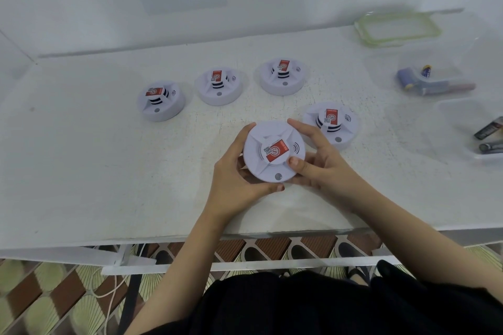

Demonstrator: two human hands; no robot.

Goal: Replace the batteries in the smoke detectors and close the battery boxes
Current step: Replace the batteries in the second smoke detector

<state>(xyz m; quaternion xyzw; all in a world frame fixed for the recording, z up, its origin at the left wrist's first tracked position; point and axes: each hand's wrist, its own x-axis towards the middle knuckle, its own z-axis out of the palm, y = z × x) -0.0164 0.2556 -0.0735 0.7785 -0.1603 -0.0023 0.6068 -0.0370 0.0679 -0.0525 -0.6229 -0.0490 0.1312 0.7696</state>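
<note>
Here, both hands grasp one smoke detector (258, 149) over the near middle of the white worktop (109, 171), its face turned up toward the camera and its underside hidden. The left hand (239, 171) has its grip curled round the left side: the thumb lies along the near rim, a fingertip shows at the far-left edge, and other fingers reach beneath the body. The right hand (321, 163) holds the opposite side, with fingers hooked over the far-right edge and the thumb pressed on the face just beside the raised centre cap with its red sticker. Four more units stand flat on the worktop, red stickers up. The nearest detector (330, 124) sits just beyond the right hand's fingers, while three form a loose row farther back: the left detector (160, 100), the middle detector (219, 87) and the back detector (283, 76), each apart from its neighbours. Off to the right, a clear tub (446, 73) holds blue batteries (408, 79), though the blur hides their count. Nearer the right edge, a second clear tub (462, 109) contains dark batteries (488, 129). A green-rimmed lid (397, 27) lies flat at the far right corner.
</note>
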